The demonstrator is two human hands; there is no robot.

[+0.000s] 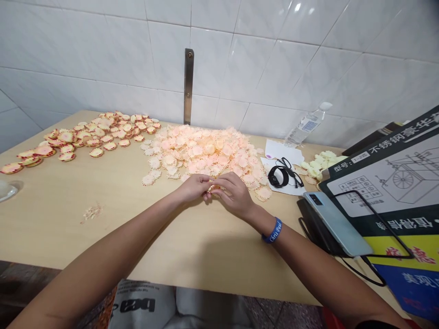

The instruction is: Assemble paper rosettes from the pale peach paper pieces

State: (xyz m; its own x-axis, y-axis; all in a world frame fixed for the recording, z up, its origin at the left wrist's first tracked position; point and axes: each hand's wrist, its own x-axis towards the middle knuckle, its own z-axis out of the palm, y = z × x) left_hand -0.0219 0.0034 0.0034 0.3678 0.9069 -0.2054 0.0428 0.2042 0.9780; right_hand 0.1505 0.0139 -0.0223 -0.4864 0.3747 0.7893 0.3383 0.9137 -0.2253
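**Reference frame:** clock positions are taken from the hands, with 12 o'clock toward the tiled wall.

**Hands:** The left hand (pixel 192 189) and right hand (pixel 228 192) meet above the near edge of the pale pile. Both are nearly closed, with the fingers curled inward and the fingertips (pixel 208 196) converging. A small pale scalloped piece (pixel 214 187) sits between them. It is mostly hidden by the fingers, so its exact shape and the grip on it cannot be confirmed. A blue wristband (pixel 273 230) encircles the right wrist.

**Work surface:** Both forearms extend over a light wooden table (pixel 51 219). A broad heap of pale peach scalloped paper discs (pixel 199 151) lies at 12 o'clock, just beyond the fingertips. A looser spread of larger red-edged rosettes (pixel 103 135) lies at 10 o'clock, well apart from the heap. A few pale scraps (pixel 92 211) lie at 9 o'clock.

**Surrounding items:** A clear plastic water bottle (pixel 305 125) lies on its side at 1 o'clock, near a white paper sheet (pixel 283 153) carrying a black band (pixel 277 176). Pale yellow pieces (pixel 318 164) are heaped at 2 o'clock, beside a printed carton (pixel 384 183). A pale blue phone (pixel 336 224) rests against the carton at 3 o'clock. A metal bracket (pixel 188 87) is fixed upright to the wall at 12 o'clock.
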